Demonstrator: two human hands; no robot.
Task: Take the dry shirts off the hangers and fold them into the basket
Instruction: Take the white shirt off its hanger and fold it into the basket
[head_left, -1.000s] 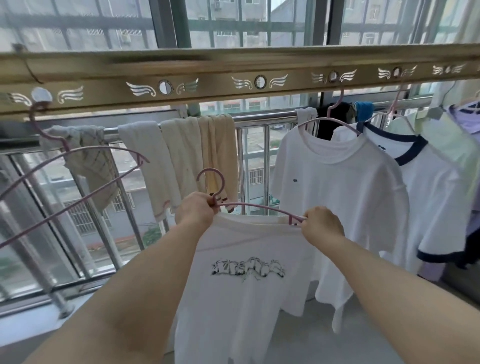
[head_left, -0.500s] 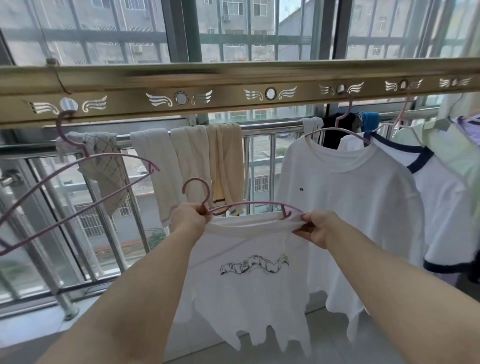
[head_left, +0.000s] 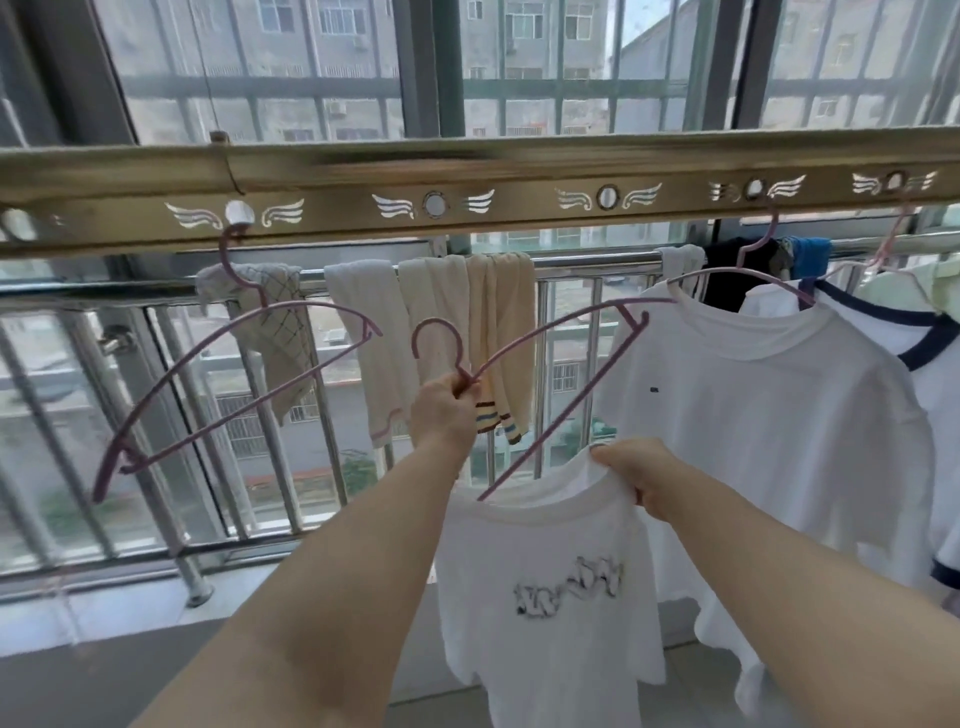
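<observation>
My left hand (head_left: 448, 410) grips a pink hanger (head_left: 561, 364) just below its hook and holds it tilted, right end up. Its lower end still dips into the collar of a white printed T-shirt (head_left: 545, 597). My right hand (head_left: 636, 475) pinches that shirt's collar and the shirt hangs from it. On the gold drying rail (head_left: 467, 171) hang a plain white T-shirt (head_left: 753, 426) and a navy-trimmed white shirt (head_left: 935, 374), both on pink hangers. No basket is in view.
An empty pink hanger (head_left: 234, 374) hangs from the rail at the left. Towels and socks (head_left: 441, 332) drape over the steel balcony railing (head_left: 587, 260) behind. A pale green garment (head_left: 904, 280) hangs at the far right. Window bars close off the space beyond.
The left hand has lifted and tilted the hanger, pulling most of it out of the printed shirt's collar. The right hand has dropped lower with the collar. The view has tilted upward.
</observation>
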